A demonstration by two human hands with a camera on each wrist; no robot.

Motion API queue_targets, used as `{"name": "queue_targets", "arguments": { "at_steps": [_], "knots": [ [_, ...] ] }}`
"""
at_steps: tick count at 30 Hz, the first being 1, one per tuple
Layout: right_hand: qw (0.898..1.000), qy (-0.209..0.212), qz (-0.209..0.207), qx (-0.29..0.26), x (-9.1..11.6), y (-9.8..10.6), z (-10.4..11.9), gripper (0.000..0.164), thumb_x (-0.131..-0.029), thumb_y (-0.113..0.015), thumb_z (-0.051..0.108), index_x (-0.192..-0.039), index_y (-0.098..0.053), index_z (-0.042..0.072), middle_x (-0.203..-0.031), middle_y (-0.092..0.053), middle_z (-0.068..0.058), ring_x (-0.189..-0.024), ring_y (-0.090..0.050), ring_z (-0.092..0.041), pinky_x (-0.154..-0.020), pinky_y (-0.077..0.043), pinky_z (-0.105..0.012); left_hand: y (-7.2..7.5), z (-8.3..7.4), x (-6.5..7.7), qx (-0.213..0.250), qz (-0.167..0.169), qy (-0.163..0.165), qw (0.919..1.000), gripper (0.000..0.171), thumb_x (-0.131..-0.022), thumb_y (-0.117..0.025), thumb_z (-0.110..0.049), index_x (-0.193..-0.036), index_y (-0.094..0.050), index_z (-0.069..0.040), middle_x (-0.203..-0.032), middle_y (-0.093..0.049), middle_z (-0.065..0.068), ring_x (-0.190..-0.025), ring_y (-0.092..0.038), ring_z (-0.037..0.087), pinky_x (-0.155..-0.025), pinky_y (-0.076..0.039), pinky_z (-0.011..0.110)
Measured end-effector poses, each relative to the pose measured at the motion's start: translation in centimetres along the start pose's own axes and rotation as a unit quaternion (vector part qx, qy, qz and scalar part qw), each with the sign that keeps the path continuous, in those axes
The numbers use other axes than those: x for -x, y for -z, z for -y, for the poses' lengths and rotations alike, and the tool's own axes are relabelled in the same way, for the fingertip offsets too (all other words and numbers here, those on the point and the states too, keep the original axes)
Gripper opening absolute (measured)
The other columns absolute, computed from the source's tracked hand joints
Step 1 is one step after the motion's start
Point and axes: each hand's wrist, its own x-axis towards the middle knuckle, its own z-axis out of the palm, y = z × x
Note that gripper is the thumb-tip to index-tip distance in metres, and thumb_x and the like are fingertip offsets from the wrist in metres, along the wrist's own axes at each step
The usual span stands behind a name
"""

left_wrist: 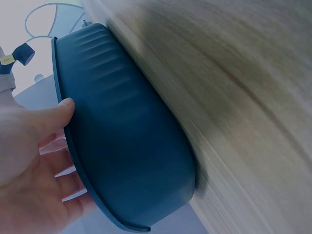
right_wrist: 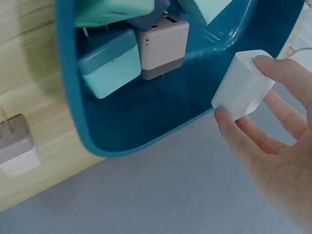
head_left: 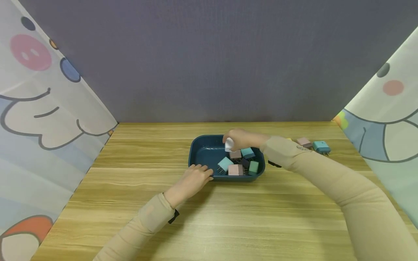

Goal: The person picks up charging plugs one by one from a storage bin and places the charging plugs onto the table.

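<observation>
A dark blue tray (head_left: 204,154) sits on the wooden table, holding several pastel plug chargers, among them a light blue charger (head_left: 225,164), a pink charger (head_left: 235,169) and a green charger (head_left: 253,166). My left hand (head_left: 195,177) grips the tray's near left rim, its thumb (left_wrist: 64,113) against the outer wall and the other fingers beyond the rim. Over the tray's far side, my right hand (head_left: 241,139) pinches a white charger (right_wrist: 243,85) between thumb and fingertips. The white charger is above the tray floor; its prongs do not show.
To the tray's right, a pink-grey charger (head_left: 304,142) and a blue charger (head_left: 321,146) lie on the table (head_left: 147,152), with a yellow piece (head_left: 289,139) mostly hidden by the right sleeve. A grey panel (head_left: 209,65) stands behind, and printed cloth (head_left: 65,108) hangs at both sides.
</observation>
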Motion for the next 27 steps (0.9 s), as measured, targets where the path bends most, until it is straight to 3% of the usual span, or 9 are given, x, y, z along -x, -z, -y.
{"name": "queue_targets", "arguments": {
  "at_steps": [12, 19, 27],
  "knots": [
    [0.999, -0.007, -0.025, -0.025, 2.5, 0.6, -1.8, 0.039, -0.075, -0.066, 0.001, -0.113, -0.056, -0.001, -0.112, -0.056, -0.018, -0.094, -0.054, -0.027, -0.077, -0.045, -0.039, 0.1, 0.1, 0.0, -0.002, -0.003, -0.006, 1.0, 0.012, -0.084, -0.06, -0.023, -0.08, -0.059, -0.012, -0.071, -0.056, 0.001, -0.057, -0.046, 0.014, -0.051, -0.03, 0.023],
    [0.998, 0.012, -0.052, -0.022, 4.3, 0.7, -2.9, 0.035, -0.074, -0.068, 0.003, -0.108, -0.059, -0.002, -0.108, -0.057, -0.018, -0.093, -0.054, -0.028, -0.077, -0.045, -0.041, 0.1, 0.0, -0.1, -0.004, -0.003, -0.006, 1.0, 0.012, -0.084, -0.059, -0.023, -0.08, -0.059, -0.012, -0.07, -0.055, 0.0, -0.056, -0.044, 0.013, -0.05, -0.028, 0.022],
    [0.998, -0.004, -0.055, -0.013, 6.0, 1.0, -3.9, 0.036, -0.073, -0.067, 0.001, -0.108, -0.059, -0.001, -0.104, -0.055, -0.02, -0.087, -0.053, -0.028, -0.073, -0.046, -0.04, 0.0, 0.1, 0.0, -0.006, -0.007, -0.01, 0.9999, 0.012, -0.084, -0.06, -0.023, -0.079, -0.058, -0.012, -0.069, -0.055, 0.0, -0.056, -0.044, 0.013, -0.051, -0.03, 0.022]
  ]
}}
